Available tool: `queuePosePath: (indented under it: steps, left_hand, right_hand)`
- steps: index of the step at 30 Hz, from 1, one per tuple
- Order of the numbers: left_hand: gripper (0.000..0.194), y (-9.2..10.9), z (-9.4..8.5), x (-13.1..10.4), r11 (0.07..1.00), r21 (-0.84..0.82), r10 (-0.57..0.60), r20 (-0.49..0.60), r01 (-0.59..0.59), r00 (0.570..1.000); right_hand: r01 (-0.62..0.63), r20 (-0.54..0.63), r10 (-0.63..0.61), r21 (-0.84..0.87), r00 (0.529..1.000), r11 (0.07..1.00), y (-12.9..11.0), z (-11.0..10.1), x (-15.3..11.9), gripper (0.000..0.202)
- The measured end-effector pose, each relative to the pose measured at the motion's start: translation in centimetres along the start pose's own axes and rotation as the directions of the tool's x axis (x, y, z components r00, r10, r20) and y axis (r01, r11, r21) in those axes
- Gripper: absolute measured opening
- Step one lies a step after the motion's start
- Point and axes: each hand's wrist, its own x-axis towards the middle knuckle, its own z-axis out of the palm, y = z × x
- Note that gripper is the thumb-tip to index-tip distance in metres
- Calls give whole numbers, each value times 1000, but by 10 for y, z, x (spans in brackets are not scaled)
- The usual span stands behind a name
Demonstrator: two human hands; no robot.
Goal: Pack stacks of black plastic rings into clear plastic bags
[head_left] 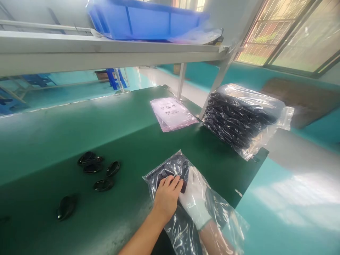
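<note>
A clear plastic bag [223, 212] with dark items [164, 170] in it lies at the near edge of the green table. My bare left hand [168, 194] presses on the bag from outside, fingers slightly bent over the dark items. Inside the bag, my right hand [193, 194] wears a white glove, its fingers stretched beside a small dark piece [183, 186]. Whether the gloved fingers grip that piece is unclear. Both hands are close together, the left one partly over the dark contents.
Several glossy black pieces [103, 184] lie on the green table [127, 148] at left. Pinkish printed bags [172, 112] rest farther back. Stacked bagged black items [239, 117] stand at the right edge. Overhead, a shelf [106, 53] carries a blue bin [148, 21].
</note>
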Motion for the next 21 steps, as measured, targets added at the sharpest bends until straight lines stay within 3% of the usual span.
queuePosePath:
  steps: [3, 4, 5, 6, 7, 9, 10, 11, 12, 14, 18, 21]
  left_hand:
    - [41, 2, -16, -6, 999, -36, -18, -10, 18, 1000]
    - [40, 2, -24, -12, 995, -60, -75, -14, 74, 997]
    - [38, 2, -33, -20, 979, -85, -189, -11, 187, 982]
    - [36, 0, -42, -30, 930, -112, -352, 9, 351, 936]
    - [35, -1, -49, -41, 833, -141, -534, 56, 536, 844]
    - [36, -5, -56, -61, 534, -188, -789, 240, 825, 565]
    - [39, -7, -55, -69, 398, -211, -820, 354, 893, 450]
    - [42, -8, -52, -74, 303, -245, -797, 463, 921, 386]
    - [43, -10, -46, -76, 241, -289, -750, 550, 926, 367]
    - [42, -11, -32, -76, 183, -368, -667, 635, 912, 390]
    - [31, -13, -14, -69, 197, -424, -639, 628, 884, 444]
    - [27, -13, -14, -69, 184, -439, -637, 628, 880, 447]
  right_hand:
    - [-2, -45, 2, 7, 999, 1000, 4, -7, -19, 73]
    - [15, -37, -14, 16, 999, 1000, 7, -8, -29, 71]
    - [35, -25, -34, 33, 999, 999, 9, -9, -40, 65]
    - [62, 0, -62, 55, 998, 997, 11, -8, -51, 57]
    - [96, 37, -99, 82, 994, 992, 12, -7, -62, 48]
    - [175, 121, -190, 126, 974, 976, 13, -3, -76, 37]
    - [203, 159, -223, 136, 962, 970, 11, -1, -79, 36]
    - [219, 192, -243, 138, 951, 966, 8, 2, -79, 37]
    - [220, 221, -246, 135, 944, 966, 4, 4, -77, 38]
    - [201, 258, -229, 130, 939, 971, -6, 6, -68, 42]
    - [168, 248, -196, 129, 949, 977, -18, 3, -54, 51]
    - [159, 230, -184, 122, 956, 980, -14, -6, -58, 57]
